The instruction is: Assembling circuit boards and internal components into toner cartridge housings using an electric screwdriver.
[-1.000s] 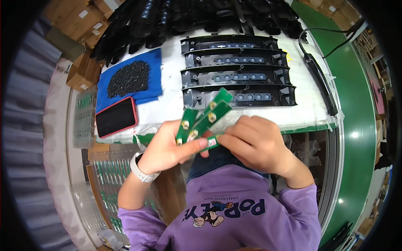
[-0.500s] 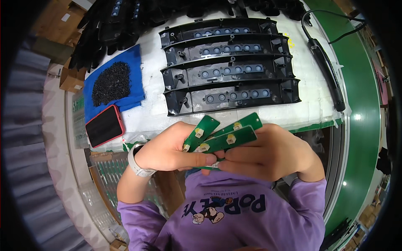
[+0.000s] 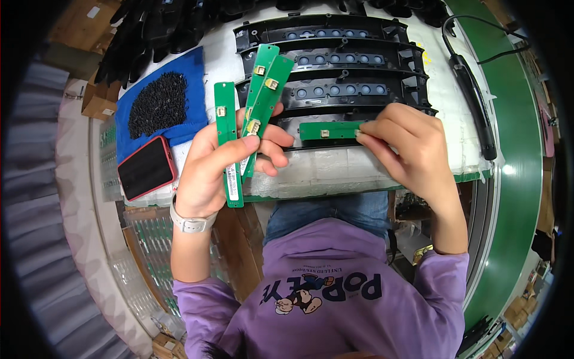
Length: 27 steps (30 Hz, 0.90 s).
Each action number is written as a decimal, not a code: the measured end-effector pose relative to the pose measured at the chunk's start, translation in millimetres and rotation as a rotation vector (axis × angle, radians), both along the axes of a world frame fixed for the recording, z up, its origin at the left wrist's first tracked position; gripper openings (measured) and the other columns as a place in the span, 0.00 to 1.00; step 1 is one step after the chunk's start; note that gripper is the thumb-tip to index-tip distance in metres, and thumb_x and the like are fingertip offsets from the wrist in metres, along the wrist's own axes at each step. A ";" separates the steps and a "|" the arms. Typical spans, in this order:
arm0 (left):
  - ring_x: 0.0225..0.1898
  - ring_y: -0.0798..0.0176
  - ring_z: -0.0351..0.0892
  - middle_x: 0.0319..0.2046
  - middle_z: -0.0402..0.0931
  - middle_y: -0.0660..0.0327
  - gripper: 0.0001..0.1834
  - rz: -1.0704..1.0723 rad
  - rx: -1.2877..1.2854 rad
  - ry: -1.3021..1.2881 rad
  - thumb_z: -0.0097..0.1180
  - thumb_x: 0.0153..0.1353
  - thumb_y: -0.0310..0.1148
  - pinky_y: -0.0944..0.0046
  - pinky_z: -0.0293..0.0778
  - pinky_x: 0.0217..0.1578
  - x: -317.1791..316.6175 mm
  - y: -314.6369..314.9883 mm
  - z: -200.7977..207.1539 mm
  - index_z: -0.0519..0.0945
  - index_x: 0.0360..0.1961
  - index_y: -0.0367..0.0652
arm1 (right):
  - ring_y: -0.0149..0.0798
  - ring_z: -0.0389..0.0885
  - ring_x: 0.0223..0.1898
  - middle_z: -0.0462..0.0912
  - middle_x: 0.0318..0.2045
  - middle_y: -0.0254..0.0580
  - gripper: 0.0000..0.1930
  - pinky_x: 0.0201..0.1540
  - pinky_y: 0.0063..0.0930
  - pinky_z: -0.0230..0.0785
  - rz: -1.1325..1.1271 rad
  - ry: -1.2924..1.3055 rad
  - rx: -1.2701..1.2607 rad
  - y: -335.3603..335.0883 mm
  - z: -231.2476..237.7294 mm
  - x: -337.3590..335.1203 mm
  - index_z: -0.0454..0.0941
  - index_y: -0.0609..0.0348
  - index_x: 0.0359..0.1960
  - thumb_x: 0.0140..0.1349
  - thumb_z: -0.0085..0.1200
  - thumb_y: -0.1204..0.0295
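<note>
My left hand (image 3: pixel 210 161) is closed around a fan of 3 narrow green circuit boards (image 3: pixel 225 128) with small white connectors, raised in front of the black plastic housings. Between the thumb and fingers of my right hand (image 3: pixel 406 143) is the right end of another green circuit board (image 3: pixel 312 131). That board lies lengthwise over the nearest black housing (image 3: pixel 292 124) and covers its row of round buttons. Farther back, several like housings (image 3: pixel 382 91) lie in a stack of rows, each with a grey strip of round buttons showing.
Left of the housings, a blue cloth (image 3: pixel 194 90) carries a heap of small black screws (image 3: pixel 158 105). A red-cased phone (image 3: pixel 146 169) lies in front of it. On the right rests a black corded electric screwdriver (image 3: pixel 475 107). More black parts (image 3: pixel 167 27) are piled at the back.
My hands have moved apart. The left went up and left with its boards; the right carried one board forward onto the nearest housing.
</note>
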<state>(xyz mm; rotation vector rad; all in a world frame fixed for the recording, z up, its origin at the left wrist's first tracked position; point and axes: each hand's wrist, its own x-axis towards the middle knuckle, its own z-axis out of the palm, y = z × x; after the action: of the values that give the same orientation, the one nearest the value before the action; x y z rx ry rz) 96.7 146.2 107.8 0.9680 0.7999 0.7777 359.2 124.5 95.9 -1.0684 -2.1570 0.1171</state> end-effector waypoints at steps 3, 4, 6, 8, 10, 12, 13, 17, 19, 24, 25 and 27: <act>0.34 0.60 0.79 0.40 0.75 0.44 0.30 0.016 -0.044 -0.036 0.48 0.58 0.31 0.67 0.77 0.32 -0.7 -2.0 -2.9 0.58 0.58 0.21 | 0.40 0.73 0.22 0.69 0.20 0.37 0.07 0.20 0.31 0.65 -0.034 -0.173 0.010 6.4 -7.6 -4.2 0.73 0.58 0.20 0.44 0.61 0.74; 0.34 0.60 0.79 0.40 0.75 0.44 0.30 0.020 -0.047 -0.039 0.48 0.58 0.31 0.67 0.77 0.32 -1.2 -2.5 -3.8 0.58 0.58 0.21 | 0.40 0.73 0.22 0.69 0.20 0.37 0.07 0.20 0.31 0.65 -0.030 -0.176 0.006 6.8 -7.5 -5.0 0.73 0.58 0.20 0.44 0.61 0.74; 0.30 0.62 0.78 0.39 0.76 0.45 0.30 0.072 -0.033 -0.016 0.49 0.58 0.32 0.69 0.76 0.30 -2.2 -3.5 -5.1 0.58 0.58 0.22 | 0.39 0.73 0.22 0.70 0.20 0.37 0.07 0.20 0.31 0.65 -0.023 -0.183 0.003 7.3 -5.8 -6.4 0.73 0.59 0.20 0.44 0.60 0.75; 0.27 0.63 0.77 0.37 0.76 0.45 0.30 0.050 -0.033 -0.012 0.49 0.58 0.32 0.70 0.74 0.28 -4.7 -3.5 -6.6 0.59 0.57 0.22 | 0.39 0.73 0.22 0.70 0.20 0.37 0.07 0.21 0.31 0.65 -0.021 -0.187 -0.003 7.6 -5.7 -7.3 0.73 0.59 0.20 0.44 0.60 0.75; 0.25 0.65 0.76 0.36 0.76 0.46 0.30 0.027 -0.031 -0.009 0.50 0.57 0.33 0.71 0.72 0.26 -6.1 -3.8 -8.2 0.60 0.57 0.22 | 0.39 0.73 0.22 0.70 0.20 0.37 0.07 0.21 0.31 0.65 -0.019 -0.190 -0.009 7.9 -4.6 -8.2 0.73 0.59 0.21 0.44 0.60 0.75; 0.20 0.67 0.72 0.35 0.76 0.47 0.30 0.032 -0.029 0.000 0.50 0.57 0.34 0.72 0.66 0.22 -5.0 -5.0 -10.5 0.61 0.57 0.23 | 0.39 0.73 0.23 0.69 0.20 0.38 0.07 0.21 0.31 0.65 -0.016 -0.193 -0.017 8.0 -2.7 -8.4 0.73 0.59 0.21 0.43 0.60 0.75; 0.20 0.67 0.72 0.35 0.76 0.47 0.30 0.035 -0.031 -0.002 0.50 0.57 0.34 0.72 0.66 0.22 -7.7 -3.9 -12.8 0.61 0.57 0.23 | 0.39 0.73 0.23 0.69 0.20 0.38 0.07 0.21 0.31 0.65 -0.014 -0.195 -0.019 7.7 -2.6 -8.4 0.73 0.59 0.21 0.43 0.60 0.75; 0.24 0.66 0.74 0.38 0.76 0.46 0.26 -0.032 -0.037 -0.063 0.49 0.59 0.33 0.70 0.69 0.23 -7.3 -4.3 -14.5 0.64 0.55 0.26 | 0.39 0.73 0.23 0.69 0.20 0.37 0.07 0.21 0.32 0.65 -0.017 -0.203 -0.021 7.8 -3.7 -9.4 0.73 0.59 0.21 0.43 0.61 0.75; 0.20 0.67 0.72 0.36 0.76 0.47 0.30 0.019 -0.029 -0.001 0.50 0.57 0.35 0.72 0.64 0.21 -4.3 -6.8 -12.4 0.62 0.56 0.23 | 0.40 0.73 0.23 0.69 0.20 0.38 0.08 0.21 0.32 0.65 -0.024 -0.197 -0.006 7.6 -4.0 -10.9 0.72 0.59 0.20 0.43 0.61 0.75; 0.19 0.67 0.71 0.37 0.76 0.45 0.29 0.007 -0.071 -0.034 0.47 0.59 0.35 0.73 0.66 0.20 -3.2 -9.9 -9.1 0.62 0.56 0.23 | 0.41 0.72 0.21 0.69 0.18 0.37 0.10 0.20 0.33 0.64 -0.212 -0.342 -0.114 -0.9 6.2 -16.4 0.72 0.58 0.19 0.42 0.63 0.73; 0.19 0.67 0.71 0.38 0.76 0.44 0.28 -0.001 -0.078 -0.073 0.46 0.60 0.35 0.73 0.67 0.19 -3.1 -9.4 -10.3 0.62 0.56 0.23 | 0.41 0.72 0.21 0.69 0.18 0.37 0.10 0.20 0.33 0.64 -0.208 -0.338 -0.110 -2.8 8.2 -17.7 0.72 0.58 0.19 0.42 0.63 0.73; 0.19 0.67 0.71 0.39 0.75 0.43 0.28 0.004 -0.084 -0.097 0.45 0.60 0.35 0.73 0.67 0.19 0.4 -10.6 -10.1 0.62 0.56 0.23 | 0.40 0.72 0.19 0.68 0.17 0.36 0.10 0.20 0.32 0.65 -0.228 -0.318 -0.057 -5.6 10.8 -20.0 0.73 0.57 0.20 0.42 0.64 0.72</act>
<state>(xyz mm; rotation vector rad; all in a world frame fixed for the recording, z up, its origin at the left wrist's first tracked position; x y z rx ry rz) 97.2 135.6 97.7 0.8477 0.7448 0.7823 339.3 118.9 106.7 -1.4377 -2.2997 -0.1051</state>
